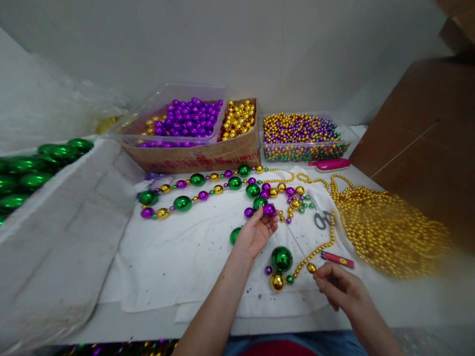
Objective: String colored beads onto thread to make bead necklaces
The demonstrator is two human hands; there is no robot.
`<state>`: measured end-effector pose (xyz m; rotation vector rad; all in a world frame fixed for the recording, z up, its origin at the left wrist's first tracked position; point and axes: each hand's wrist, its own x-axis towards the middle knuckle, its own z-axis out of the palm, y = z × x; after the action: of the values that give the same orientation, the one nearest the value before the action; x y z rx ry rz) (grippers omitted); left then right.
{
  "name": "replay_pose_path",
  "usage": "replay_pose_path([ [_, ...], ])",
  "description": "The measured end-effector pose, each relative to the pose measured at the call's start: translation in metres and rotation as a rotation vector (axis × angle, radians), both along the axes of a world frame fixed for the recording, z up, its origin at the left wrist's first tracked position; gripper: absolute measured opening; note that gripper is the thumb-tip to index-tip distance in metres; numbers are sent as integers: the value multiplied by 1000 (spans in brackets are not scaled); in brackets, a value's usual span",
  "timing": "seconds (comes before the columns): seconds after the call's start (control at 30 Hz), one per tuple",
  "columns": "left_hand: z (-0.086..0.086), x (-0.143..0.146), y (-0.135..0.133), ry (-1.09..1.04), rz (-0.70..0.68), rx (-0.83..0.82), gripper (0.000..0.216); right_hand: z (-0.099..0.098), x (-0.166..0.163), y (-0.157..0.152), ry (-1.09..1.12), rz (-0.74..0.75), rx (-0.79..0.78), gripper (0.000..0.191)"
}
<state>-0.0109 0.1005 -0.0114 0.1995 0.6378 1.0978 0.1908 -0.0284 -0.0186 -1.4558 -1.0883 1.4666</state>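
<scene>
My left hand (256, 231) is closed around a purple bead (269, 210), pinched at the fingertips over a white cloth (178, 257). My right hand (339, 284) pinches a small gold bead (311, 268) at the end of a gold bead strand (319, 249). Between the hands lie a large green ball (281, 258), a gold ball (277, 281) and a tiny purple bead (267, 270). A long strung necklace (208, 190) of green, purple and gold beads curves across the cloth behind my left hand. Another green ball (235, 235) sits partly hidden by my left wrist.
At the back stand a clear tub of purple beads (189, 118), a cardboard box of gold beads (237, 121) and a tub of small mixed beads (300, 136). A gold bead pile (386, 225), scissors (322, 217), red lighter (337, 259), pink tool (330, 164) lie right. Green balls (29, 170) fill a box left.
</scene>
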Motion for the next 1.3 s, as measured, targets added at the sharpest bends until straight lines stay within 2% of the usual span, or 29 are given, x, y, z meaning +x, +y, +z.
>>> replay_pose_path([
  [0.13, -1, -2, -3, 9, 25, 65, 16, -1, -1, 0, 1, -19, 6, 30],
  [0.27, 2, -1, -7, 83, 19, 173, 30, -1, -1, -1, -3, -11, 8, 31],
  [0.37, 2, 1, -8, 127, 43, 233, 30, -1, 1, 0, 2, 12, -3, 31],
  [0.5, -1, 3, -7, 197, 139, 266, 24, 0, 2, 0, -7, 61, -21, 31],
  [0.67, 0, 4, -6, 306, 226, 312, 32, 7, -4, -7, -13, 53, -12, 30],
  [0.97, 2, 7, -8, 361, 250, 345, 29, 14, -11, -8, -28, 4, 5, 29],
  [1.2, 3, 8, -10, 511, 270, 428, 31, 8, -9, -9, -29, 9, -16, 31],
  [1.3, 3, 11, -14, 513, 269, 427, 25, 4, -8, -8, -40, 28, -20, 31],
])
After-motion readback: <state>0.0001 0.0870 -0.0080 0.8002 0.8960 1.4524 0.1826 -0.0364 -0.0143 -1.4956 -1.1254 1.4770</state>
